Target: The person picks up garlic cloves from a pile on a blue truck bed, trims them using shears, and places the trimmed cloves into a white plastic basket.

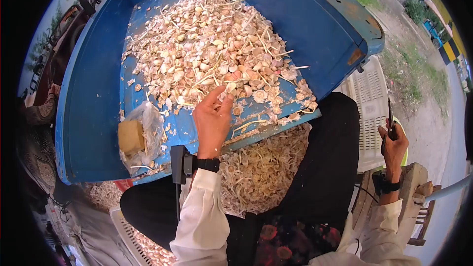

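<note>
My left hand (213, 120) reaches to the near edge of a garlic pile, with thumb and index finger pinched on a pale garlic clove (230, 87). Loose cloves, papery skins and dry stems make up the garlic pile (197, 44), which lies on a blue metal truck bed (185, 128). Off to the far right, my right hand (395, 148) is closed around dark scissors (390, 128), whose thin blades point up. The fingers partly hide their handles.
A yellowish block (131, 137) in clear plastic sits left of my left hand. Skins and stems fill the space below the bed edge (261, 167), between my knees. A white plastic crate (367, 103) stands at right, near a wooden post (411, 187). Another person's arm (42, 113) shows at left.
</note>
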Demonstrator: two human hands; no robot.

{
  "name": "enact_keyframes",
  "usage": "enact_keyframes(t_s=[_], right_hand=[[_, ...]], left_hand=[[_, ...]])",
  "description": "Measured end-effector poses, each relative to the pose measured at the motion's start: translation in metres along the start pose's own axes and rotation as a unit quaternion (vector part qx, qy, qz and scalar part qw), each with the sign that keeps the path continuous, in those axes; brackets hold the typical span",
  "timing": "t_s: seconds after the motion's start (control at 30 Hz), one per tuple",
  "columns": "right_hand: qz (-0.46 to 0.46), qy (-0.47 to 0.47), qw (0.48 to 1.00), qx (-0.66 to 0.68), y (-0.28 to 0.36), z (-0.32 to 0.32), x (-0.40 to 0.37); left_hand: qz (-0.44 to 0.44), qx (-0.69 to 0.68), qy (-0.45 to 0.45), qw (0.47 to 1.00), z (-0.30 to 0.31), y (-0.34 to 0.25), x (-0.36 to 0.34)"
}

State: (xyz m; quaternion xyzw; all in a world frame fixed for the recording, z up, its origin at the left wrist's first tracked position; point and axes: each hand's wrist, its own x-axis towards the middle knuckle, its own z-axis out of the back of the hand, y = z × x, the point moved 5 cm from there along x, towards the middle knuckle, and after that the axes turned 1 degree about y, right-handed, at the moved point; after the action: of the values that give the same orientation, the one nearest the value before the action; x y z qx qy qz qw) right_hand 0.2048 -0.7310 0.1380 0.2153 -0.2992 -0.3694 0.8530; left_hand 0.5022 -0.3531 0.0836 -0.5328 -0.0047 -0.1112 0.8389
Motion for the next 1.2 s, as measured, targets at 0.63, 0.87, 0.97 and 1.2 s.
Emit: enact_keyframes(t_s=[0.63,0.87,0.97,1.2], right_hand=[[0.177,0.433,0.835,0.289,0.263,-0.179,-0.05],[0.121,0.376,0.818,0.419,0.271,-0.228,-0.09],[0.267,0.296,0.865,0.306,0.28,-0.217,-0.096],[0.25,0.467,0.832,0.163,0.297,-0.2,-0.065]], left_hand=[[0.139,-0.302,0.15,0.931,0.019,-0.012,-0.046],[0.246,-0.522,0.06,0.815,0.021,0.019,-0.058],[0.213,-0.488,0.064,0.844,0.016,0.023,-0.067],[0.182,-0.462,0.067,0.865,0.036,0.018,-0.066]])
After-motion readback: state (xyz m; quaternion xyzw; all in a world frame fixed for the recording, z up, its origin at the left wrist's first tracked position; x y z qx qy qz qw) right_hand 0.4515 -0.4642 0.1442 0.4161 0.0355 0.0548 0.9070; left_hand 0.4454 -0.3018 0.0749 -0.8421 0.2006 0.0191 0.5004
